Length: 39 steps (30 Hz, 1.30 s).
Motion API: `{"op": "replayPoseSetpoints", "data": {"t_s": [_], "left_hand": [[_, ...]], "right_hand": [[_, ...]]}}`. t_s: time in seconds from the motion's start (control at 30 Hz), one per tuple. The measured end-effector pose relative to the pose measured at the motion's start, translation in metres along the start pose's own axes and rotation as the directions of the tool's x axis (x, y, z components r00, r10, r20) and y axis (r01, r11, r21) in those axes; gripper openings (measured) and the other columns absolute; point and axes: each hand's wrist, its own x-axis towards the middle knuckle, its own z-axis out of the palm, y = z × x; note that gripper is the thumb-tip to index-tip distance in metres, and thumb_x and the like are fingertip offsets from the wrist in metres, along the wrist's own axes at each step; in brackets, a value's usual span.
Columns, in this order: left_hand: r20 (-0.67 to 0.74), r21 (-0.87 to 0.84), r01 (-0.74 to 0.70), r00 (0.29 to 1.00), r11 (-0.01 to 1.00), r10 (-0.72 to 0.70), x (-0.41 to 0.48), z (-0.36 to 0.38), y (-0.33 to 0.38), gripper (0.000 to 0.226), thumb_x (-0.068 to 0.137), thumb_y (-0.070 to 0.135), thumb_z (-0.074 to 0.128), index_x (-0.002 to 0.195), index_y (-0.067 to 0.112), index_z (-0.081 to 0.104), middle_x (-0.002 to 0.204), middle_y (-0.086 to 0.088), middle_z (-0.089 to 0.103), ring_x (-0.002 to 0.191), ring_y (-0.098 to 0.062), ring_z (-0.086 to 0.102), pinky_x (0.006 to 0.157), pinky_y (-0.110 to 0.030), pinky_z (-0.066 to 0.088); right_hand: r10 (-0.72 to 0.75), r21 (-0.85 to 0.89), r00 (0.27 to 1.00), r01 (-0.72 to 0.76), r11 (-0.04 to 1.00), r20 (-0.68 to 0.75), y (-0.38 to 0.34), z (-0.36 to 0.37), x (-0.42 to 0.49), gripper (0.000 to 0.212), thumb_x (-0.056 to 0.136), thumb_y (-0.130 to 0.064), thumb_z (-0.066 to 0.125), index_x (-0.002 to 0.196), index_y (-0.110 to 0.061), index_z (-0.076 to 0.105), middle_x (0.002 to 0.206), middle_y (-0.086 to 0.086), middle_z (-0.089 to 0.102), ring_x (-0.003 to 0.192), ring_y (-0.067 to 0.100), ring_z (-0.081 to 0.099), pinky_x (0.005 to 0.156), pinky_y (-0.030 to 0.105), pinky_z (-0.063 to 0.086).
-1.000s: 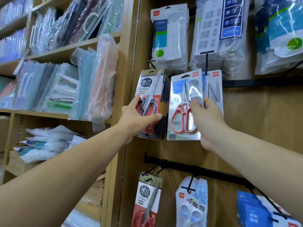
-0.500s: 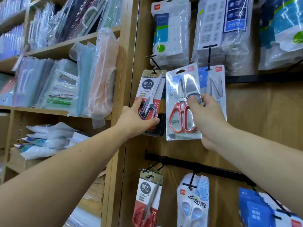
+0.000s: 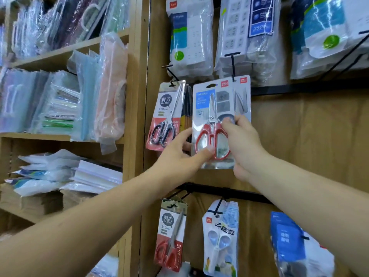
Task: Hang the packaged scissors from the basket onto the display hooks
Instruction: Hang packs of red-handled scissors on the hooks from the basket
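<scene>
A silver pack of red-handled scissors [image 3: 212, 124] is held up against the wooden display wall, its top at the black hook [image 3: 232, 63]. My right hand [image 3: 242, 144] grips its right side at mid-height. My left hand [image 3: 179, 159] pinches its lower left edge, thumb on the front. Just to the left, a stack of black-handled scissors packs [image 3: 169, 116] hangs from another hook [image 3: 171, 73]. More packs of the same silver kind [image 3: 242, 94] hang behind the held one. The basket is out of view.
Power strip packs [image 3: 190, 37] hang above. Below, a black rail [image 3: 223, 191] carries red-handled scissors [image 3: 171, 236], blue children's scissors [image 3: 220, 238] and blue packs [image 3: 289, 244]. Wooden shelves [image 3: 65, 47] with bagged goods stand at the left.
My left hand let go of the black-handled scissors pack and moved right onto the silver pack's lower left edge. The silver pack rose toward its hook.
</scene>
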Motion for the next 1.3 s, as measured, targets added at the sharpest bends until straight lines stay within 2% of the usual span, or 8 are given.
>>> {"op": "replayPoseSetpoints", "data": {"t_s": [0.2, 0.33, 0.43, 0.53, 0.6, 0.83, 0.97, 1.3], "left_hand": [[0.026, -0.162, 0.029, 0.999, 0.986, -0.025, 0.002, 0.016, 0.009, 0.038, 0.101, 0.027, 0.07, 0.135, 0.031, 0.056, 0.112, 0.007, 0.078, 0.098, -0.006, 0.076, 0.071, -0.017, 0.057], [0.043, -0.139, 0.027, 0.999, 0.99, -0.021, -0.002, 0.021, 0.005, 0.052, 0.092, 0.018, 0.08, 0.131, 0.039, 0.053, 0.104, 0.017, 0.077, 0.099, 0.0, 0.074, 0.076, -0.012, 0.057], [0.026, -0.111, 0.05, 0.999, 0.993, -0.047, -0.008, 0.031, 0.001, 0.057, 0.089, 0.013, 0.083, 0.131, 0.037, 0.053, 0.097, 0.02, 0.076, 0.095, -0.004, 0.076, 0.074, -0.017, 0.06], [0.052, -0.09, 0.107, 0.993, 0.99, -0.102, -0.016, 0.04, 0.0, 0.036, 0.096, 0.014, 0.075, 0.129, 0.021, 0.062, 0.101, 0.005, 0.08, 0.095, -0.013, 0.078, 0.077, -0.031, 0.065], [0.057, -0.087, 0.123, 0.991, 0.989, -0.118, -0.024, 0.046, -0.002, 0.02, 0.101, 0.017, 0.069, 0.121, 0.018, 0.068, 0.101, 0.003, 0.081, 0.096, -0.016, 0.077, 0.083, -0.037, 0.065], [0.18, -0.124, 0.232, 0.961, 0.965, -0.208, -0.078, 0.097, -0.026, 0.014, 0.106, 0.016, 0.06, 0.118, 0.011, 0.066, 0.097, -0.008, 0.081, 0.09, -0.021, 0.078, 0.073, -0.033, 0.061], [0.33, -0.143, 0.345, 0.9, 0.928, -0.284, -0.134, 0.147, -0.059, 0.022, 0.101, 0.03, 0.067, 0.114, 0.013, 0.066, 0.103, -0.025, 0.075, 0.095, -0.038, 0.074, 0.096, -0.059, 0.057], [0.369, -0.39, 0.501, 0.854, 0.773, -0.367, -0.215, 0.199, -0.088, 0.019, 0.104, 0.012, 0.062, 0.119, 0.008, 0.071, 0.1, -0.011, 0.078, 0.087, -0.016, 0.071, 0.073, -0.029, 0.057]], "right_hand": [[-0.045, -0.148, 0.998, 0.049, 0.988, 0.032, -0.003, -0.013, -0.003, 0.014, 0.111, -0.027, 0.051, 0.108, -0.025, 0.065, 0.1, 0.002, 0.078, 0.086, 0.019, 0.079, 0.077, 0.042, 0.067], [-0.025, -0.276, 0.996, 0.048, 0.96, 0.086, -0.004, -0.04, -0.001, 0.011, 0.108, -0.024, 0.058, 0.111, -0.024, 0.069, 0.103, 0.0, 0.079, 0.087, 0.015, 0.079, 0.07, 0.031, 0.066], [0.032, -0.279, 0.995, -0.004, 0.96, 0.096, -0.004, -0.056, -0.006, 0.011, 0.107, -0.023, 0.06, 0.108, -0.023, 0.071, 0.1, 0.002, 0.081, 0.084, 0.018, 0.08, 0.067, 0.037, 0.067], [0.057, -0.29, 0.995, -0.032, 0.956, 0.078, -0.001, -0.075, -0.012, 0.012, 0.107, -0.02, 0.06, 0.107, -0.02, 0.072, 0.103, 0.007, 0.08, 0.089, 0.023, 0.079, 0.073, 0.045, 0.067], [0.119, -0.253, 0.987, -0.088, 0.963, 0.107, 0.003, -0.09, -0.019, 0.012, 0.108, -0.018, 0.059, 0.112, -0.014, 0.07, 0.103, 0.008, 0.079, 0.085, 0.022, 0.078, 0.062, 0.04, 0.065], [0.178, -0.177, 0.979, -0.159, 0.971, 0.098, 0.033, -0.15, -0.088, 0.03, 0.097, -0.01, 0.073, 0.126, -0.017, 0.064, 0.107, 0.012, 0.081, 0.087, 0.026, 0.078, 0.075, 0.047, 0.066], [0.242, -0.176, 0.97, -0.235, 0.956, 0.017, 0.078, -0.186, -0.15, 0.038, 0.091, -0.001, 0.078, 0.122, -0.017, 0.064, 0.104, 0.006, 0.082, 0.09, 0.025, 0.081, 0.071, 0.04, 0.065], [0.396, -0.092, 0.916, -0.4, 0.912, -0.06, 0.131, -0.236, -0.225, 0.034, 0.091, -0.014, 0.077, 0.123, -0.013, 0.066, 0.103, 0.019, 0.08, 0.091, 0.036, 0.079, 0.073, 0.041, 0.063]]}}
